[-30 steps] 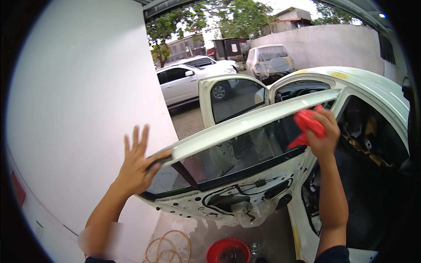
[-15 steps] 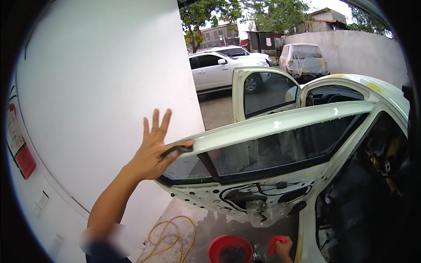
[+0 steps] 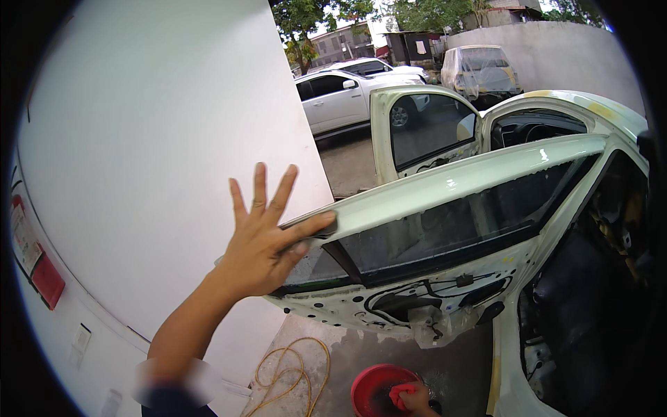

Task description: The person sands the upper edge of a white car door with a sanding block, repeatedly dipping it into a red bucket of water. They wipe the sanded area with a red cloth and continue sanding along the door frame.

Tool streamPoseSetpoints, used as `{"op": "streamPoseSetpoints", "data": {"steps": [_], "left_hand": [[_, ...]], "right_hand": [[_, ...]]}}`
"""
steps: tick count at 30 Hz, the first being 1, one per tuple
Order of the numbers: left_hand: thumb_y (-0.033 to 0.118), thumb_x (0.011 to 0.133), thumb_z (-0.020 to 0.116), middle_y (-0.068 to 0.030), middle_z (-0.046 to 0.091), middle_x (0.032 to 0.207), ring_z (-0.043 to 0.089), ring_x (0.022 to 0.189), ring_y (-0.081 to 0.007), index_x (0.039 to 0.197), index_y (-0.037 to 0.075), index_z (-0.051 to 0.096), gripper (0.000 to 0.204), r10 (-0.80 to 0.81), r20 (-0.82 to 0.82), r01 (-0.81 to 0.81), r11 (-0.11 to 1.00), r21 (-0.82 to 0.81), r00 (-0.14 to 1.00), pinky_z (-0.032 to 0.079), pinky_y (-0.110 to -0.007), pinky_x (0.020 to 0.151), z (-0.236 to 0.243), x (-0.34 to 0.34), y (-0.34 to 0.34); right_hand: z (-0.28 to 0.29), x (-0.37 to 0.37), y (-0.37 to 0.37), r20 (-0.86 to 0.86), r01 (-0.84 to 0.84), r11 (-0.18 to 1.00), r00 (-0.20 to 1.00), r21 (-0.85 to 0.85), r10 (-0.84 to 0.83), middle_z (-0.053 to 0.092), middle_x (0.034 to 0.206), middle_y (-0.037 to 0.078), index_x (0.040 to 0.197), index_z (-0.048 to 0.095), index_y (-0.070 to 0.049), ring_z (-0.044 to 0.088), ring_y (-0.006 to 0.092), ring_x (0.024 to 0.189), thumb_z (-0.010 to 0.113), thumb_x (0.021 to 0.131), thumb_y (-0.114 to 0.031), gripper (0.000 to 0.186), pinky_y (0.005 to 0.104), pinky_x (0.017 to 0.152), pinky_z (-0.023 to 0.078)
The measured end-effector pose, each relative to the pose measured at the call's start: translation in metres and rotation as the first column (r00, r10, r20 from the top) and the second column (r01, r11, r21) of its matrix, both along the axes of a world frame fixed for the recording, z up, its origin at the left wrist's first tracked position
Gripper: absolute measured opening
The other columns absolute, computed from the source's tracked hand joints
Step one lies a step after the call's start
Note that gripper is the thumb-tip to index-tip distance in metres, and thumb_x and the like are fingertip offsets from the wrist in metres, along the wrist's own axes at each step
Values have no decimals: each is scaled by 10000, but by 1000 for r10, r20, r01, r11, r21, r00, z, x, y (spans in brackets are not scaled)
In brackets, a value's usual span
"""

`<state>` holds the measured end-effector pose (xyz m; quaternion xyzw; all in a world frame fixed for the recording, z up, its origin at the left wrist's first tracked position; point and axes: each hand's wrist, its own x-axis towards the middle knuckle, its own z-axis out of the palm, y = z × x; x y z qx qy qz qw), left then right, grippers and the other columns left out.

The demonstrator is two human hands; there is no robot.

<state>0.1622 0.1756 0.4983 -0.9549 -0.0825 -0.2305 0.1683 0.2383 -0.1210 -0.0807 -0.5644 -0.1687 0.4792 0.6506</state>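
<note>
My left hand [image 3: 258,258] lies at the top edge of an opened pale green-white car door [image 3: 424,197]. Between its thumb and index finger it pinches a thin dark sheet that looks like sandpaper [image 3: 326,228], pressed against the door frame; the other fingers spread upward. Low in the view, my right hand [image 3: 417,400] is closed around a red cloth [image 3: 399,395]. That cloth is over the red basin [image 3: 357,397], which has dark water in it. The door's inner panel is bare, with holes, black wiring and a piece of clear plastic [image 3: 432,326].
A white wall [image 3: 153,139] rises at the left. A yellow hose [image 3: 306,375] lies coiled on the partly wet floor. The open front door [image 3: 434,132] stands beyond, and the car's dark door opening [image 3: 583,278] is at the right. White vehicles [image 3: 333,104] are parked behind.
My left hand has slid rightward along the door's top edge with the sandpaper. My right hand has brought the red cloth from beside the basin to over it. The view has shifted slightly.
</note>
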Motion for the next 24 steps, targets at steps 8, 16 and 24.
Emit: {"op": "streamPoseSetpoints", "data": {"steps": [8,16,24], "left_hand": [[326,955,662,-185,86,1734,-126,1569,-486,1441,432,595,502,-35,-8,35,995,93,999,-154,-781,1112,-10,-14,3],[287,880,762,-181,54,1738,-114,1575,-473,1444,436,590,608,-147,52,140,983,121,988,-106,-787,1127,-4,11,-4],[178,812,819,-196,201,1712,146,1582,-437,1334,379,706,571,-399,332,415,910,25,855,78,-612,1246,-37,-4,36]], "right_hand": [[-8,-8,10,651,322,938,741,-128,-165,742,874,111,876,781,-65,728,258,827,757,712,-147,185,368,788,584],[-42,-3,14,429,212,974,889,-82,-158,772,804,66,922,812,-55,721,123,694,644,812,17,214,292,652,588],[-29,2,2,492,271,960,847,-76,-200,785,831,93,918,802,-22,740,151,717,625,840,19,198,291,694,603]]}}
